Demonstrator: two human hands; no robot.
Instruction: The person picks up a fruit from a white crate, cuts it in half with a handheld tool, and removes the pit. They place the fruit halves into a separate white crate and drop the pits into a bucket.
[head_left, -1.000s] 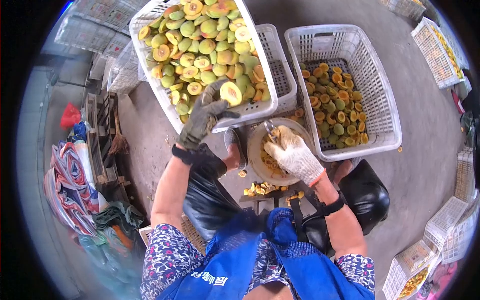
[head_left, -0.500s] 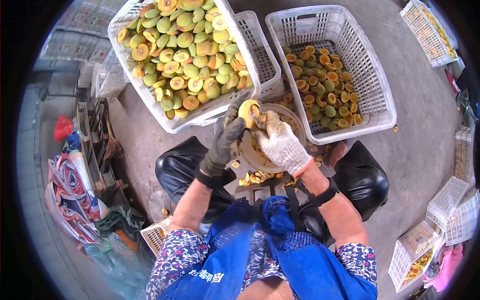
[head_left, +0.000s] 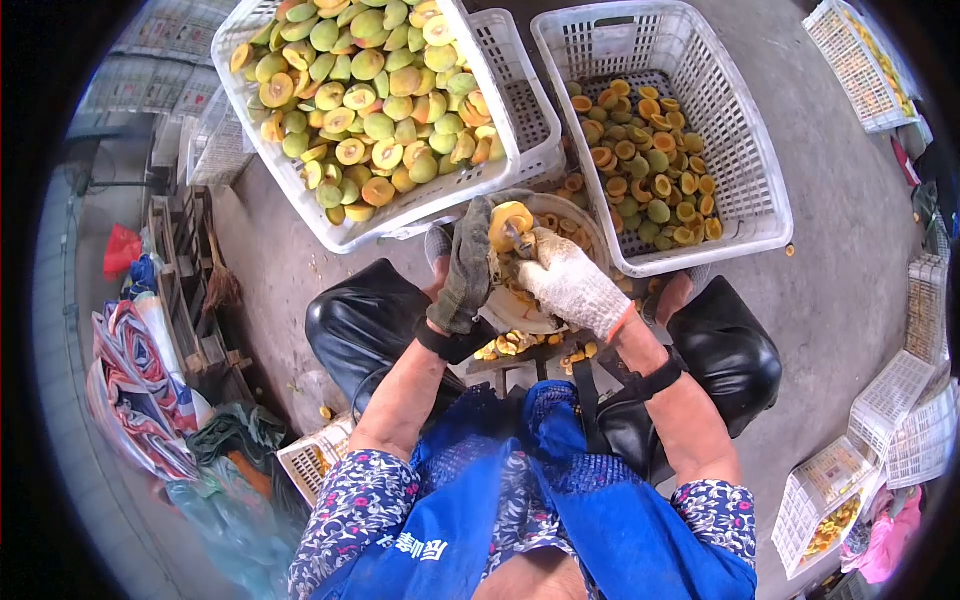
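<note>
My left hand (head_left: 466,265), in a dark grey-green glove, grips a yellow-fleshed peach half (head_left: 510,218) with its cut side turned toward my right hand. In a whitish knit glove, my right hand (head_left: 574,282) is closed around a small metal pitting tool (head_left: 521,240), whose tip is at the middle of the peach half. Most of the tool's handle is hidden by the fingers. Below both hands is a round whitish tub (head_left: 599,238) with fruit scraps inside. Cut yellow pieces (head_left: 510,345) lie on a ledge between the tub and my apron.
A white crate (head_left: 350,240) heaped with peach halves stands ahead left, beside another crate (head_left: 540,135). Ahead right, a white crate (head_left: 745,150) holds hollowed halves. Pallets (head_left: 190,290), a broom (head_left: 222,285) and folded sheeting (head_left: 140,390) lie left; more crates (head_left: 815,500) line the right.
Both hands, with the peach half and the tool, have shifted slightly down. My left wrist has turned, and the peach half's cut face shows at a different angle.
</note>
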